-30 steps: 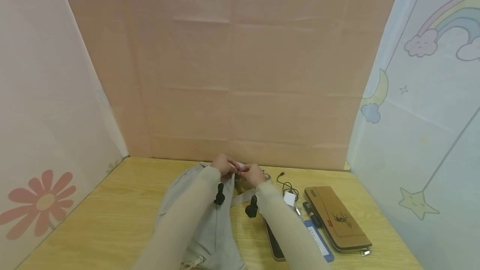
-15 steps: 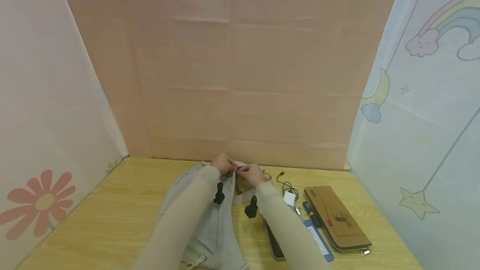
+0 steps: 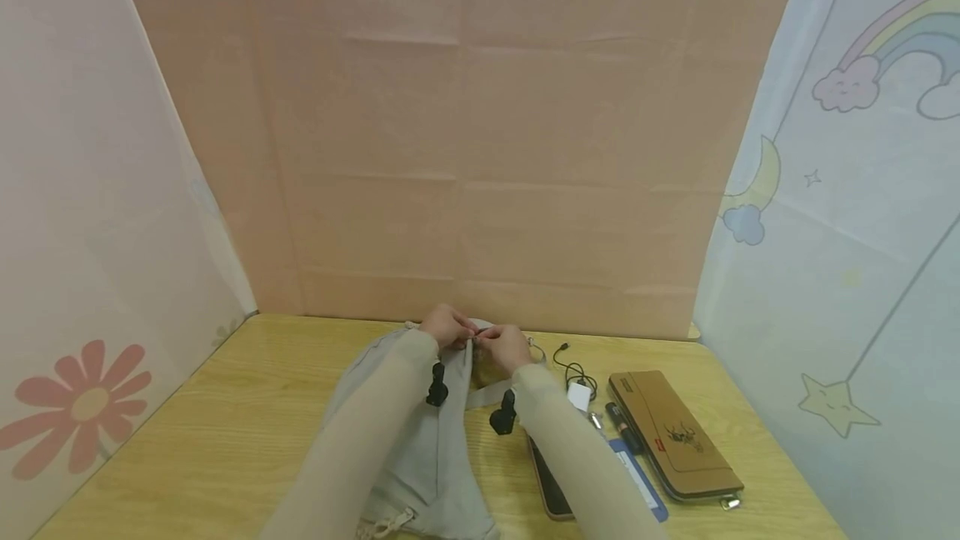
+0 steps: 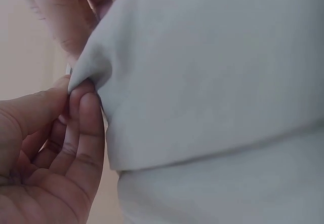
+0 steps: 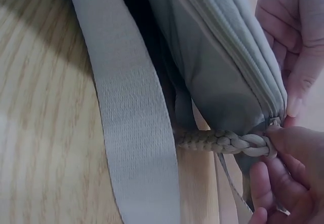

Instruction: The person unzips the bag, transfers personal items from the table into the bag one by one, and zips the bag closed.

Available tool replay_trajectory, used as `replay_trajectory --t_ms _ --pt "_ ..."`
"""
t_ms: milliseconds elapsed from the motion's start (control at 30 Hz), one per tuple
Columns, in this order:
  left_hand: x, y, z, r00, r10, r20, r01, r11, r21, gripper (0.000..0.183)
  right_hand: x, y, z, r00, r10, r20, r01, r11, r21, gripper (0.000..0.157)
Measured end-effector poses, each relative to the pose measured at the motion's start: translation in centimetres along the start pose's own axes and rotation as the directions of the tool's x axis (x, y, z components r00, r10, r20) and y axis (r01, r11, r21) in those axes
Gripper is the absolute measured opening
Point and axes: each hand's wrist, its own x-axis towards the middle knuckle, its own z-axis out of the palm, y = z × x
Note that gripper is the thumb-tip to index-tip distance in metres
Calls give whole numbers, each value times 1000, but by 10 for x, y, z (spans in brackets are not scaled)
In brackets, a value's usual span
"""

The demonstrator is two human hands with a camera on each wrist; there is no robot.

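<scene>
A light grey cloth bag (image 3: 446,465) lies on the table under my forearms, its far end between both hands. My left hand (image 3: 448,328) pinches the edge of the cloth there; the left wrist view shows thumb and fingertips (image 4: 90,105) folding the bag's corner (image 4: 93,64). Just beside it, my right hand (image 3: 507,347) pinches the zipper pull (image 5: 274,123) at the end of the zipper (image 5: 228,41). A braided cord (image 5: 217,142) runs from that pull, and my right fingers curl around its looped end. The fingertips of both hands nearly meet.
A woven strap (image 5: 134,97) hangs beside the bag. To the right on the table (image 3: 202,407) lie a brown wallet (image 3: 675,436), a black marker (image 3: 624,427), a blue card holder (image 3: 654,502), a white charger (image 3: 579,396) with its black cable (image 3: 576,373), and a phone (image 3: 551,490) partly under my right sleeve.
Both hands keep their pinch at the bag's far end and shift only very slightly. The bag's cloth has moved a little to the right; the other items stay put.
</scene>
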Motion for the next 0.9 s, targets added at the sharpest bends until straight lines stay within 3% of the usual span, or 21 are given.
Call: replay_trajectory --t_ms 167,400,567,700,800,900 --pt "-3 0 -3 1000 7 -8 -7 1000 5 9 1 0 -1 999 -32 30 32 999 16 15" --pt "-8 3 -8 1000 6 -19 -5 999 38 10 0 -2 -10 981 -151 125 152 988 -2 13" --pt "-6 3 -9 1000 26 0 -26 998 64 11 0 0 -12 971 -165 172 171 985 -19 13" --pt "-4 0 -11 999 38 -23 -35 992 122 11 -9 -4 -17 934 -228 276 246 969 -29 13" --pt "-4 -1 -13 999 19 -38 -14 992 127 10 -19 -10 -22 893 -275 355 311 949 -48 15" --pt "-4 0 -14 1000 14 -23 -11 993 118 10 -27 -13 -26 871 -297 392 357 930 -89 14"
